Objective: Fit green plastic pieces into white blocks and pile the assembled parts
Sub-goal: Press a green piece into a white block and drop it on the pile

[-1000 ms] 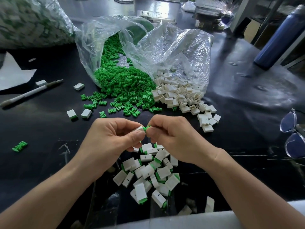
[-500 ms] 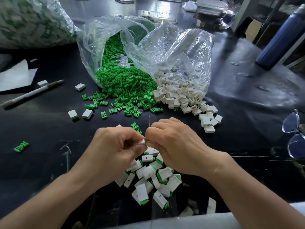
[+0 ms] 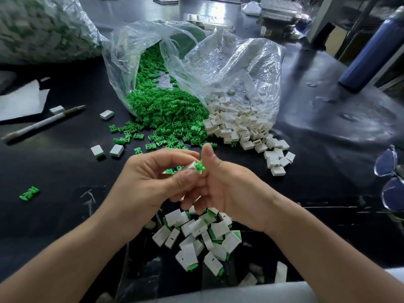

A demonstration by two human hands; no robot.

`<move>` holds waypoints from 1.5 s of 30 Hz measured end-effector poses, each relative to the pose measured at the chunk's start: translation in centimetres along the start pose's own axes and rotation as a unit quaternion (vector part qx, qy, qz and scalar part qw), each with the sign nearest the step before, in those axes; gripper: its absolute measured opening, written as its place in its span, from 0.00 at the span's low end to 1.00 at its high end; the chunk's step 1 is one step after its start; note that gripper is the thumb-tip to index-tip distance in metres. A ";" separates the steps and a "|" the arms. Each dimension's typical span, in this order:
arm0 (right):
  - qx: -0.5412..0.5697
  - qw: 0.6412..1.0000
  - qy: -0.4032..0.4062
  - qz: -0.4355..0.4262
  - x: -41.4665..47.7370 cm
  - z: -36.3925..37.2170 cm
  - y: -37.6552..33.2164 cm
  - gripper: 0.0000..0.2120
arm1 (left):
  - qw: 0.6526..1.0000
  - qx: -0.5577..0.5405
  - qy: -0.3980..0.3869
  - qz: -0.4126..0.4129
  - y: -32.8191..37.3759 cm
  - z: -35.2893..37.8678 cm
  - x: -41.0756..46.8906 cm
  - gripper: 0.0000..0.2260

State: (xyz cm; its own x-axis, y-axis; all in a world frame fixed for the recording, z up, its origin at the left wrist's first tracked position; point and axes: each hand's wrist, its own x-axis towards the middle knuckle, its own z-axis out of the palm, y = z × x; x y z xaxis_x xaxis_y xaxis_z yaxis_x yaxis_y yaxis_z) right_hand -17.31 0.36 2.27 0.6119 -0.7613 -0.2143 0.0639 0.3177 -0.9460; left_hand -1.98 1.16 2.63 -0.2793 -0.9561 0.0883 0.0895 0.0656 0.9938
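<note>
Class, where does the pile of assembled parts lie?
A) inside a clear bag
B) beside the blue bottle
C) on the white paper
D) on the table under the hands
D: the assembled parts lie on the table below the left hand and right hand.

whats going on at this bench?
A person is assembling parts by hand at a black table. The left hand pinches a white block. A green piece sticks out at the block's end, against the right hand; whether the right fingers grip it is hidden. Assembled parts lie in a pile just below the hands. Spare green pieces and white blocks spill from two clear bags behind.
</note>
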 end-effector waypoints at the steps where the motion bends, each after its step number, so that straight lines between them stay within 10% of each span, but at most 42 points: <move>1: 0.028 0.999 -0.016 0.010 0.1 0.1 0.0 0.29 | 1.000 -0.005 -0.007 -0.005 0.0 0.0 0.0 0.11; 45: -0.121 0.991 0.060 -0.019 -0.2 0.4 0.2 0.25 | 1.000 -0.003 -0.005 -0.013 -0.3 -0.3 0.1 0.13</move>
State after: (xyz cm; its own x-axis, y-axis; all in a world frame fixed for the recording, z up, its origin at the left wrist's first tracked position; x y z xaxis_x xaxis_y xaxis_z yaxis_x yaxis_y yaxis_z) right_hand -17.10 0.84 2.20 0.5135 -0.8366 -0.1908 -0.1154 0.1530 -0.9815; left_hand -1.72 1.00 2.34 -0.2909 -0.9546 0.0635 0.0886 0.0392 0.9953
